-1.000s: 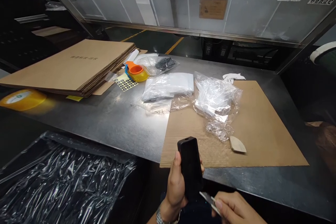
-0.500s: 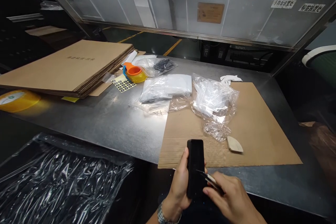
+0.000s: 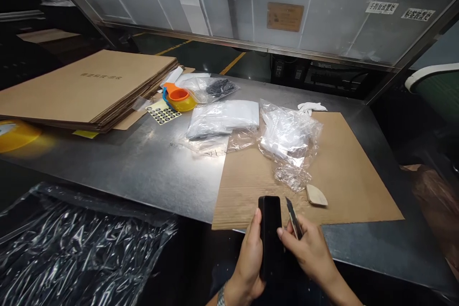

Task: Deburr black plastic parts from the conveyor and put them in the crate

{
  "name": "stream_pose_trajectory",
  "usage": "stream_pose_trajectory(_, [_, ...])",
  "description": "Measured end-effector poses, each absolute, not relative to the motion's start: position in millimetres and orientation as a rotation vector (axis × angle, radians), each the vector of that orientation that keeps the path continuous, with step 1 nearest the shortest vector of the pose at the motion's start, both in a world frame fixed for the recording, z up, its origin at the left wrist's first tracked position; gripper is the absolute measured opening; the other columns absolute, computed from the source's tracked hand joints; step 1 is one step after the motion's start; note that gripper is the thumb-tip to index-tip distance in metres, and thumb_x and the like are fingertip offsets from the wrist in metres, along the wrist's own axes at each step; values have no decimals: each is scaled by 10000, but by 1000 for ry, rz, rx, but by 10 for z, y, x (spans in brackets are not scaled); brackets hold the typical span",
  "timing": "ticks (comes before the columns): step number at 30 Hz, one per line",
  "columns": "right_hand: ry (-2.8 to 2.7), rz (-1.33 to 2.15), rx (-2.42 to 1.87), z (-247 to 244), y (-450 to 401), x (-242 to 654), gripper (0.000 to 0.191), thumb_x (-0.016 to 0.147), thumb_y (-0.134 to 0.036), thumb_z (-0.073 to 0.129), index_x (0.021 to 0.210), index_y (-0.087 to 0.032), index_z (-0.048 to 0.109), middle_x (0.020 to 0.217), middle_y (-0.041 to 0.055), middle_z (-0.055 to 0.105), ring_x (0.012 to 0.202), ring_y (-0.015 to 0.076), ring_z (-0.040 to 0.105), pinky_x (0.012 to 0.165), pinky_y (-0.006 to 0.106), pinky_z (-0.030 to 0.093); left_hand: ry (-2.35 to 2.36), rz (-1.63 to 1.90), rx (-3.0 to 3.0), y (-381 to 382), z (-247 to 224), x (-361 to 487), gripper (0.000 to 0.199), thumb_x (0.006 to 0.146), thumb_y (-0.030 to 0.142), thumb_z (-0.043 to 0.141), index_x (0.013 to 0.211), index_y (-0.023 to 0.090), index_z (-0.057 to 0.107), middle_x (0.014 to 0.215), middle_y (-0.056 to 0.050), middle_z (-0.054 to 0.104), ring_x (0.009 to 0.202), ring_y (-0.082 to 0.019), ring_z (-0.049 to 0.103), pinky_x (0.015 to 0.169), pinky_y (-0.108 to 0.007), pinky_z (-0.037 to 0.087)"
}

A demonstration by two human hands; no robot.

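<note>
Vs ½ sec ago, the knife [image 3: 294, 221] tip is off the black case's face, now just beside its R side, pointing up toward the cardboard sheet [image 3: 247, 191]; so, I'd judge, no blade contact w/ the case atm. Black case [image 3: 271, 234] is held up at the table's [image 3: 143, 172] near edge, top end overlapping the sheet's near edge in view. L hand [image 3: 251, 253] is clamped round the case, thumb along its L side. R hand [image 3: 310, 244] is pinched on the knife; can't tell if its thumb touches the case. Pale wedge [image 3: 316, 196] lies nr the sheet's near edge, unmoved.
</note>
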State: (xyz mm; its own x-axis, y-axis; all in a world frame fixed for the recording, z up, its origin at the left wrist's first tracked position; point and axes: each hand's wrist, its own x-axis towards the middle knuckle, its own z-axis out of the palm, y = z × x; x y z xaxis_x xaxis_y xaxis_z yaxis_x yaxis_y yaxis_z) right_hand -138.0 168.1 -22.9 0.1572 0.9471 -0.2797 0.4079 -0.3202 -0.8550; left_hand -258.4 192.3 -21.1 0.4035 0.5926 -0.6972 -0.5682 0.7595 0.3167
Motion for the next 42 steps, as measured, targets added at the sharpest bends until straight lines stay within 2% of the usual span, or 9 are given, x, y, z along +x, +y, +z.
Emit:
stream_pose_trajectory(7, [-1159,911,-1777,-334,2015,-1161,283,778,-414,567,651,-192,447,550,-66,396,516,88,372,495,215,309,927,513,61,1895,-223,-2612,538,829,565,446,768,74,657,648,-73,642,462,-120,573,431,-209,446])
stream_pose_trajectory(12, [-1191,941,-1696,-218,1954,-1111,291,844,-449,495,719,-187,478,562,-75,331,514,84,320,488,219,290,886,517,43,1938,-168,-2660,526,873,524,380,843,80,659,625,-51,616,449,-116,563,422,-207,449])
stream_pose_trajectory(16, [-1324,1005,-1674,-102,1787,-1128,238,855,-397,499,802,-171,552,586,-50,421,542,97,391,517,230,326,855,485,2,1958,-213,-2662,549,876,521,374,794,56,655,632,-59,611,446,-114,564,416,-206,450])
stream_pose_trajectory(19, [-1441,1001,-1702,-61,1681,-1124,231,859,-372,490,755,-176,556,599,-34,485,553,103,430,520,227,341,842,478,-21,1965,-257,-2665,553,880,513,370,762,50,648,640,-60,615,449,-113,569,418,-206,455])
stream_pose_trajectory(22, [-1497,962,-1727,-55,1599,-1115,234,848,-360,508,699,-182,543,546,-48,475,498,91,413,477,212,321,834,467,-43,1965,-297,-2679,569,874,528,375,753,43,646,639,-69,628,449,-113,574,423,-202,454])
stream_pose_trajectory(26, [-1631,942,-1672,-63,1503,-1177,205,853,-349,528,733,-183,532,534,-58,481,474,83,433,462,194,327,783,443,-80,1957,-305,-2677,563,858,541,405,766,45,655,624,-84,650,451,-118,580,434,-197,443])
stream_pose_trajectory(31, [-2064,676,-1481,-20,1441,-1376,374,908,-472,415,673,-189,481,556,-25,536,459,94,472,448,213,312,782,455,-123,1938,-218,-2630,550,863,514,421,693,46,656,602,-102,663,538,-150,620,534,-217,467])
stream_pose_trajectory(38, [-2275,381,-1546,4,1477,-1478,523,927,-556,231,642,-192,477,526,-3,603,409,121,554,414,237,297,771,453,-147,1858,-299,-2636,453,773,514,577,745,69,657,674,-79,668,586,-148,613,588,-226,469])
stream_pose_trajectory(42, [-2278,350,-1594,-12,1495,-1454,548,909,-593,225,614,-201,469,504,-19,602,390,122,558,403,247,268,819,436,-152,1850,-294,-2628,440,786,523,547,651,111,616,558,-46,619,498,-134,577,501,-216,446])
